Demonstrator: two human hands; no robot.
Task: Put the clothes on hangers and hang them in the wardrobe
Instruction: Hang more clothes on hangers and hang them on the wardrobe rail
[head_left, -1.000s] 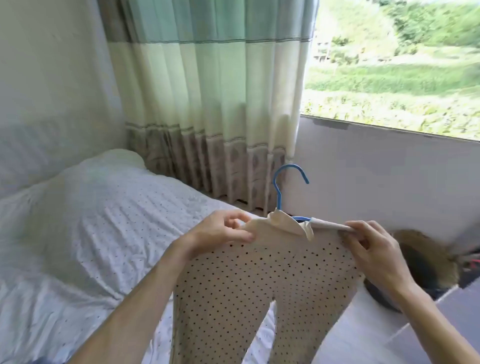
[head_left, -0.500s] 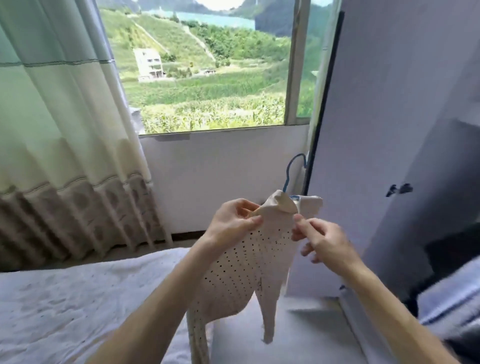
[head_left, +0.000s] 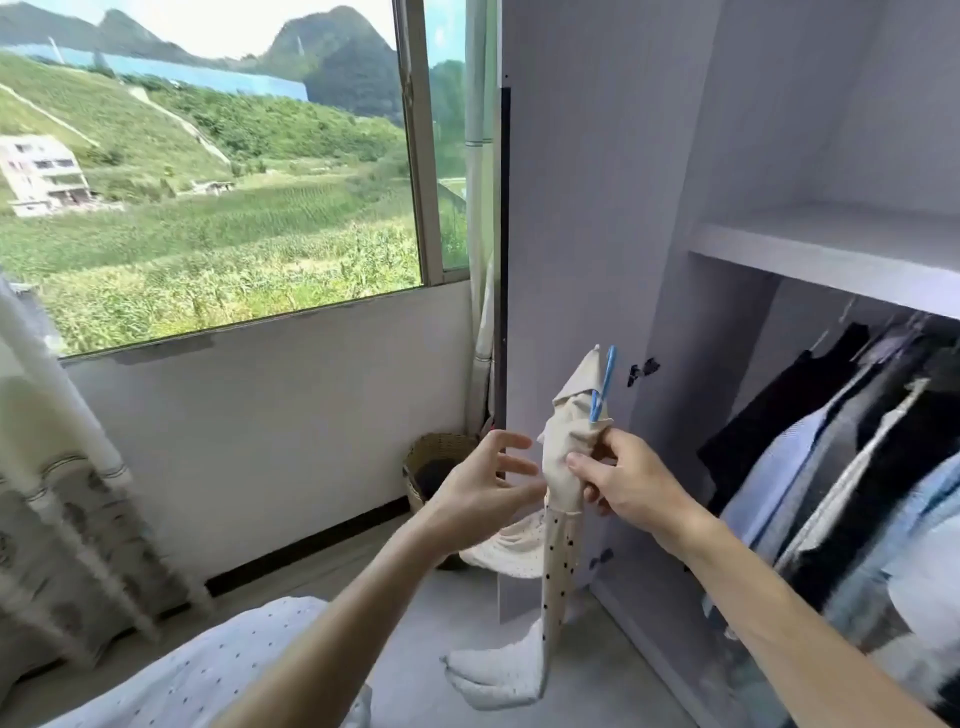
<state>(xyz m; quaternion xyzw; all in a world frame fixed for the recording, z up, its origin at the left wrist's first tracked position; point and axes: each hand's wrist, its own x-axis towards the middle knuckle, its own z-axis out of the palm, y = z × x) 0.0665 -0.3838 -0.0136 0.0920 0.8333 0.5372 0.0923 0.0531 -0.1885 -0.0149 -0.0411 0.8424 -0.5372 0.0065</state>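
A cream garment with dark dots (head_left: 560, 467) hangs on a blue hanger (head_left: 602, 387), seen edge-on in front of the open wardrobe. My right hand (head_left: 626, 480) pinches the garment's top just below the hanger hook. My left hand (head_left: 480, 488) is beside the cloth on its left, fingers spread and holding nothing. The garment's lower part swings out near the floor. The wardrobe (head_left: 831, 249) stands at the right, with several dark and light clothes (head_left: 852, 447) hanging under a shelf.
The wardrobe's open door (head_left: 587, 234) stands just behind the garment. A woven basket (head_left: 436, 462) sits on the floor in the corner below the window (head_left: 218, 171). The bed's dotted sheet (head_left: 208, 675) lies at bottom left, a curtain (head_left: 57, 467) at far left.
The view has swung right from the bed and curtain to the wardrobe. My left hand let go of the garment; my right hand now carries it alone, turned edge-on.
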